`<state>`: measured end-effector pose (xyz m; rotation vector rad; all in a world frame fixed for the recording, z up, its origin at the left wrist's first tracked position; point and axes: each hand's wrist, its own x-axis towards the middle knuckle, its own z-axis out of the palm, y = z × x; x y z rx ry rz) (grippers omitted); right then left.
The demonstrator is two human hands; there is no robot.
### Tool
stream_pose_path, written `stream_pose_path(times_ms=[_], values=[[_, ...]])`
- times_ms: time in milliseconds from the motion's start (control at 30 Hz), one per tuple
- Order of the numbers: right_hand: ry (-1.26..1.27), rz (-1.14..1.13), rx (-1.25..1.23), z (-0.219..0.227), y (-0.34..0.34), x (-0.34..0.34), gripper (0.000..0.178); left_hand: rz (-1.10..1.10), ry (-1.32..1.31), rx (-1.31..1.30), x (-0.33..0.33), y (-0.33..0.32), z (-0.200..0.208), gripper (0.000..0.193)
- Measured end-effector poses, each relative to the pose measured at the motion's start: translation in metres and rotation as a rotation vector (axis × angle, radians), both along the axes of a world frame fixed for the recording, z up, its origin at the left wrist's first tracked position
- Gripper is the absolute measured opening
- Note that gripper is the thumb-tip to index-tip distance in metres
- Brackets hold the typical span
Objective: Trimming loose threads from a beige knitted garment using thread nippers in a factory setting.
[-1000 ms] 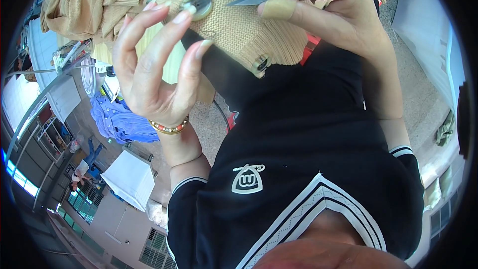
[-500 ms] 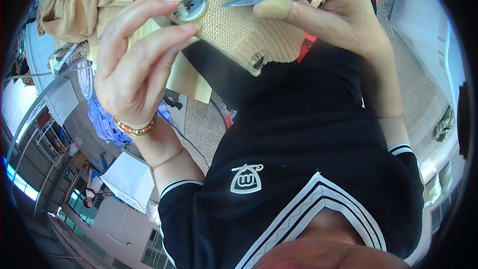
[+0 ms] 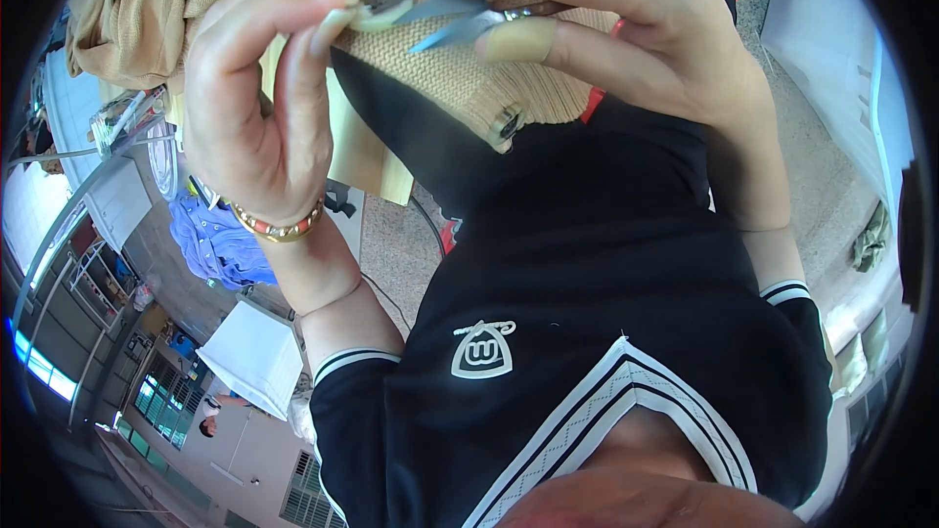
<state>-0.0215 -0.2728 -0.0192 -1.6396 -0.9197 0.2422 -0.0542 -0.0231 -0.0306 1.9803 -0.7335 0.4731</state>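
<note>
My left hand [image 3: 256,103] pinches the edge of a large round button [image 3: 387,8] between thumb and fingertips. The button is tilted up off a tan knit garment [image 3: 445,73] spread over my lap. Thread snips [image 3: 450,22] sit in my right hand [image 3: 650,44], gripped between thumb and fingers. A tan plaster wraps the right thumb. The blades are parted and blurred, pointing left, with the upper one close to the button. Any thread between them is too small to make out. Lower on the ribbed edge of the knit is another button [image 3: 507,123].
More bunched tan knit [image 3: 132,15] lies at the upper left. A pale wooden board [image 3: 377,156] shows under my left wrist, and blue cloth [image 3: 220,240] lies beyond it. A dark cable [image 3: 430,225] runs nearby. White sheeting [image 3: 831,68] stands at right; another person [image 3: 210,416] is far off.
The left fingers have closed on the button, which has tipped from facing me to nearly edge-on. The snips have shifted left, bringing the blades closer to the button.
</note>
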Motion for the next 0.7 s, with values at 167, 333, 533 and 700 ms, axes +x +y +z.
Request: stream_pose_path(times_ms=[167, 333, 533, 700], values=[[-0.135, -0.015, -0.057, 0.002, 0.006, 0.005, 0.036, 0.177, 0.020, 0.178, -0.007, -0.001, 0.004, 0.011], [-0.722, -0.211, 0.044, -0.024, 0.022, 0.012, 0.040, 0.249, 0.011, 0.003, -0.004, -0.014, -0.004, 0.013], [-0.277, -0.159, -0.236, 0.019, 0.011, 0.005, 0.037, 0.276, -0.035, -0.009, 0.004, -0.020, -0.001, 0.011], [-0.259, -0.116, -0.083, 0.008, 0.017, 0.012, 0.035, 0.280, -0.131, 0.110, 0.007, -0.010, 0.000, 0.011]])
